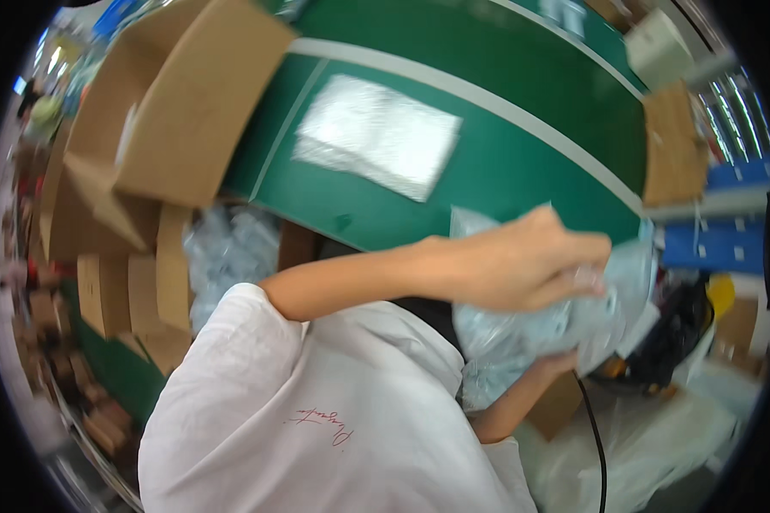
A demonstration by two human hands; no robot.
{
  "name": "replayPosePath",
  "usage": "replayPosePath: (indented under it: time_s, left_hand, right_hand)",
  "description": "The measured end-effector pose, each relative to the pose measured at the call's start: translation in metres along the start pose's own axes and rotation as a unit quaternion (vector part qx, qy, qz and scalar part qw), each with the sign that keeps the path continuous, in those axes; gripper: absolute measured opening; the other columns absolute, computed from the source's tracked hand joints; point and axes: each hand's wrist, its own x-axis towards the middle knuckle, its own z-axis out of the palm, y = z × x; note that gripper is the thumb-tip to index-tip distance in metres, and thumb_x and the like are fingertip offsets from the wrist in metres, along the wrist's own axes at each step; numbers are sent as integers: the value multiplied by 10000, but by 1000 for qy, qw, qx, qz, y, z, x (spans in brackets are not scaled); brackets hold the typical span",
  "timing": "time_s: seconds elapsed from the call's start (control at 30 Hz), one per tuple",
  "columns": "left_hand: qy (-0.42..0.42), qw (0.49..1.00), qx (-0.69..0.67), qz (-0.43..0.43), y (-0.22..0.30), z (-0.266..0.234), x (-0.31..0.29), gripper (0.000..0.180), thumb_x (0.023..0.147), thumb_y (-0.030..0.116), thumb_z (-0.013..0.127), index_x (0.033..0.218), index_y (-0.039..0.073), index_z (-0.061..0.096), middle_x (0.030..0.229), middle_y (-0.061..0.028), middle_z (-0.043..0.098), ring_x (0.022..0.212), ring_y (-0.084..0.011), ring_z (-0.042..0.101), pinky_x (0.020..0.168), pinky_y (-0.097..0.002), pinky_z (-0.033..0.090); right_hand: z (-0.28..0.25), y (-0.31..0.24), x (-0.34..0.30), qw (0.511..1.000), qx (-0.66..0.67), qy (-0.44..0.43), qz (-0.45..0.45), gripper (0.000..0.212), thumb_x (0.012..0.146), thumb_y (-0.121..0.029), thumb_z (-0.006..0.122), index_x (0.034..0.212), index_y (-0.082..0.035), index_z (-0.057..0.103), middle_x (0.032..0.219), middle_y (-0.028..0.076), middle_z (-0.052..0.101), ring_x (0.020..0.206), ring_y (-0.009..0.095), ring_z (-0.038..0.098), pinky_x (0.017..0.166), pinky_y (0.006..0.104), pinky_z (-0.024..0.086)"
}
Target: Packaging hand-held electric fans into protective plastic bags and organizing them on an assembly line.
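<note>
My left hand (530, 261) reaches across my body to the right, its fingers closed in a pinch at a clear plastic bag (492, 350). Pale, bluish contents show through the film, but their kind is not clear. Below the bag is my right hand (563, 362), mostly hidden by the plastic; its fingers do not show. The bag hangs in front of me at the green table's near edge. On the table (359, 218) a silvery bubble-wrap sheet (376, 132) lies flat, beyond my left forearm.
A large cardboard box (205, 103) with raised flaps stands at the left. Below it, an open carton holds several clear-bagged items (231, 248). Blue bins (719, 244) and a black bag (672, 333) are at the right. A black cable (596, 436) hangs at lower right.
</note>
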Motion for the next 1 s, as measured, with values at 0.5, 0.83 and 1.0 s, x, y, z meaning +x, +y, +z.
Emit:
replayPosePath:
  time_s: [0.5,0.83,1.0]
  left_hand:
    - [460,636,354,-509,215,-26,-441,58,891,102,598,889,44,609,694,-9,551,564,-134,400,539,-264,330]
    - [612,216,483,-587,176,60,-779,309,989,306,551,961,11,639,816,-152,679,678,-306,620,669,-399,501]
    - [588,149,488,-627,209,93,-820,377,994,365,545,958,1,638,818,-173,686,688,-337,633,672,-419,500]
  right_hand:
    - [175,23,-8,946,-32,-322,7,169,971,-1,546,1132,27,589,1090,144,614,864,178,592,771,281,533]
    - [187,42,-10,921,-153,-354,-60,155,968,-7,566,1107,27,623,1059,127,661,804,156,609,736,258,541]
    - [182,49,-3,917,-172,-347,-99,144,966,-7,567,1089,18,638,1032,108,676,788,149,611,725,260,543]
